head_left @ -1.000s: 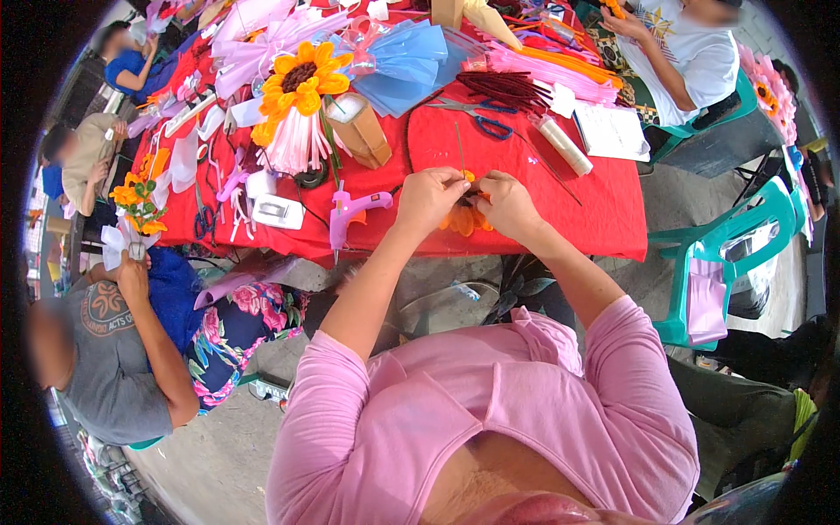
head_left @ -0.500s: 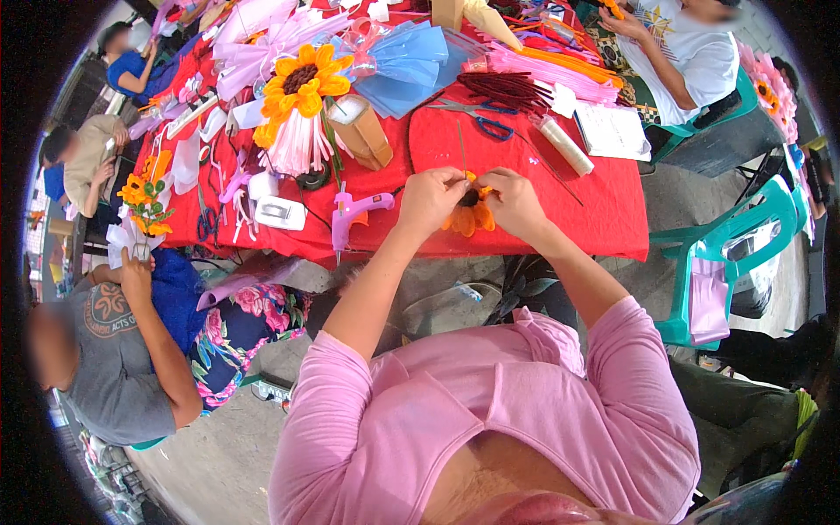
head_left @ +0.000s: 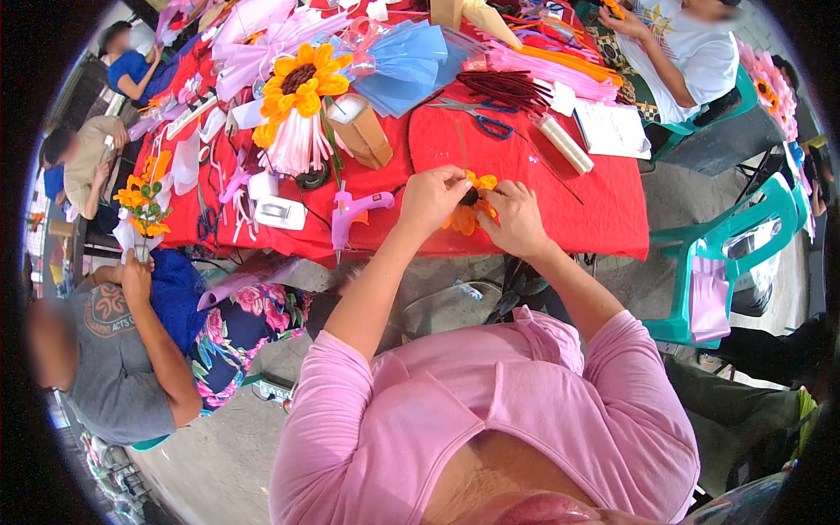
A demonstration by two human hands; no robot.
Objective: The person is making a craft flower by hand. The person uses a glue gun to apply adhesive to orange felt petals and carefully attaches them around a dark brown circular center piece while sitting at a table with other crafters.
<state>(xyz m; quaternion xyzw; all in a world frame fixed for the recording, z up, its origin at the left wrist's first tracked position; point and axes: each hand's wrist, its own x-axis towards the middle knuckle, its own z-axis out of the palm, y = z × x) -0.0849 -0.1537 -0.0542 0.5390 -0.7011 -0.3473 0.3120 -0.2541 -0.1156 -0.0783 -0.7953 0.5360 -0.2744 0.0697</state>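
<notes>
Over the near edge of the table I hold an orange fuzzy pipe-cleaner sunflower (head_left: 460,220) with a dark centre. My left hand (head_left: 433,201) pinches it at its upper left side, thumb and fingers pressed together. On the flower's right side, my right hand (head_left: 516,220) grips the petals with bent fingers, which partly hide them. A thin green stem shows on the cloth just above my hands. To the left of my left hand stands a pink-purple glue gun (head_left: 354,213), its nozzle toward the table's edge. Blue-handled scissors (head_left: 493,127) lie beyond my hands.
A red cloth (head_left: 604,210) covers the table. Farther back are a large sunflower bouquet (head_left: 302,83), a brown box (head_left: 363,140), a clear roll (head_left: 564,144) and dark red pipe cleaners (head_left: 503,89). A green chair (head_left: 744,254) stands right; a person (head_left: 131,350) sits left holding flowers.
My right hand has moved slightly down and right along the flower, and its fingers have shifted. More upper petals show between my hands. My left hand stays almost in place.
</notes>
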